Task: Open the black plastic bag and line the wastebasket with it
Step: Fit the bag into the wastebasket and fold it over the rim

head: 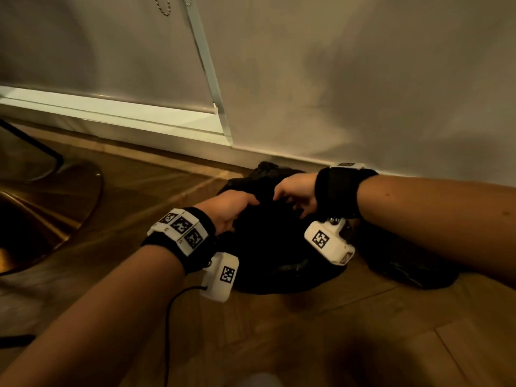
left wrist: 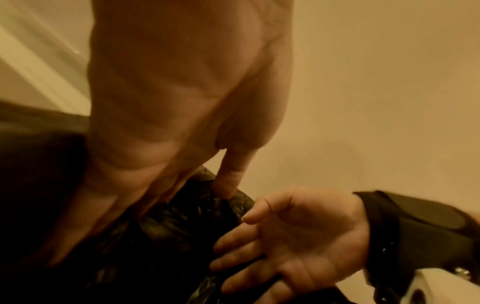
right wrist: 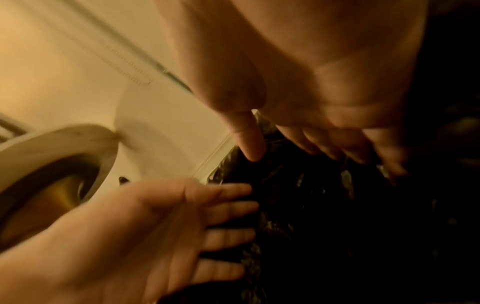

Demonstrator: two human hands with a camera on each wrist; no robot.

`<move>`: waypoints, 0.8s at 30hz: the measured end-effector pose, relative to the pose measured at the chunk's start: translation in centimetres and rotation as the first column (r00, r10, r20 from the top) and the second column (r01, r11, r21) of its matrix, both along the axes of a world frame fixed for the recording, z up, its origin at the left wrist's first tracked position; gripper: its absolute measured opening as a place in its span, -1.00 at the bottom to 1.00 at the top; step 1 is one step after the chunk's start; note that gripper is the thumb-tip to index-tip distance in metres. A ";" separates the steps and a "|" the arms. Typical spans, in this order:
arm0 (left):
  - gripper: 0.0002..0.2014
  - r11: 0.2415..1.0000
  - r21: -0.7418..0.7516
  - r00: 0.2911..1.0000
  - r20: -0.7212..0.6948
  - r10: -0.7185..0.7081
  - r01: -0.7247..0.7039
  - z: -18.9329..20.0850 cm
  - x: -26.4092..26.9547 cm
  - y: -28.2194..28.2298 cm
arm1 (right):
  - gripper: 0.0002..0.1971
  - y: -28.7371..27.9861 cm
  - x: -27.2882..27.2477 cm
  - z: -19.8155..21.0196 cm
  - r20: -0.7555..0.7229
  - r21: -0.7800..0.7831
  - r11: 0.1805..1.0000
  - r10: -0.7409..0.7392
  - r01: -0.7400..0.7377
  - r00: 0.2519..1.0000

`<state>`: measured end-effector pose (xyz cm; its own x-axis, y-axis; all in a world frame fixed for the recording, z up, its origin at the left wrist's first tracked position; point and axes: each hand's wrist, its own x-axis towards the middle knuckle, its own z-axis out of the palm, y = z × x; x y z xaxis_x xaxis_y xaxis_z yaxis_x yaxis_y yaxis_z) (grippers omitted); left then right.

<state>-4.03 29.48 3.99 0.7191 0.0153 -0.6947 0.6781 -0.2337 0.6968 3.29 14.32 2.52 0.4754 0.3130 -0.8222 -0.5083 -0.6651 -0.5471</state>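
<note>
While the wastebasket (head: 279, 277) itself shows only as a dark round mass low in the centre of the head view, draped over and nearly hidden, the black plastic bag (head: 268, 236) lies bunched across it, on the wooden floor (head: 363, 331) close to the wall (head: 363, 79). Item, left hand (head: 227, 209): centre of frame, left of the bag's raised crest; fingers (right wrist: 228, 234) laid nearly straight against the crinkled film in the right wrist view, thumb (left wrist: 228, 181) pressing down into a fold in the left wrist view; whether it truly pinches the film cannot be told, so read as spread and touching. Item, right hand (head: 297, 191): just right of the same crest, facing the left, the two close together with a ridge of bag between them; fingers (left wrist: 239, 259) loosely extended onto the film, nothing plainly clamped. Relation governing the next move, by judgement: the bag's gathered edge runs between both grips, roughly left to right in frame, each hand about equally near, so parting the layers would call for pulling outward to either side. Further dark plastic (head: 405, 263) lies at lower right, identity uncertain. Chair base (head: 50, 213), brassy, at far left.
</note>
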 end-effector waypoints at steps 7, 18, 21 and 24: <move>-0.53 0.959 0.089 0.963 -0.030 -0.268 0.270 0.5 -1.7 -0.4 | -0.85 -2.2 -1.6 0.2 -0.109 0.071 0.997 0.042 -0.035 0.993; -0.40 0.894 0.407 0.926 0.230 -0.299 0.188 0.4 1.8 5.1 | -0.51 -5.1 2.5 4.8 0.478 -0.078 0.996 0.066 -0.032 0.876; -0.32 0.939 0.328 0.955 0.231 -0.188 0.106 -0.2 0.2 6.1 | -0.24 -7.2 0.9 3.0 0.447 -0.202 0.974 0.183 -0.101 0.876; -0.41 0.953 0.295 0.973 0.190 -0.134 0.074 -1.1 -2.9 7.6 | -0.34 -9.1 -1.2 1.3 0.465 -0.210 0.971 0.201 -0.113 0.862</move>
